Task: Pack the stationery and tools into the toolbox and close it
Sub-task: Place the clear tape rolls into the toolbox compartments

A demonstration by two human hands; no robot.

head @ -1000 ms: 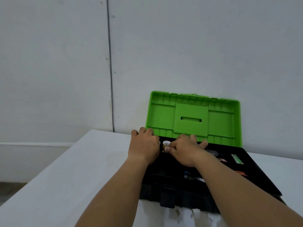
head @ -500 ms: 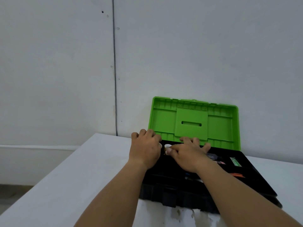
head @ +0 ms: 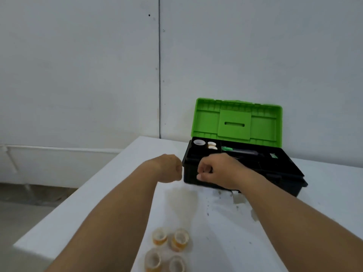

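Observation:
The black toolbox [head: 282, 173] stands open at the back of the white table, its green lid [head: 235, 120] upright against the wall. Its back-left compartments hold a white tape roll [head: 199, 142] and two small pale rolls [head: 212, 145]. A green tool [head: 226, 148] and a dark tool lie further right. Several small yellowish tape rolls [head: 170, 246] sit on the table near me. My left hand [head: 169, 167] hovers curled just left of the box. My right hand [head: 218, 171] is curled over the box's front-left corner. Both hands appear to hold nothing.
The white table [head: 294, 222] has a stain and dark specks in front of the box. Its left edge drops to the floor. A grey wall stands directly behind the toolbox.
Both hands have pulled back from the box's back-left compartments toward me, leaving the rolls inside. The camera tilted down, bringing the tape rolls on the table into view.

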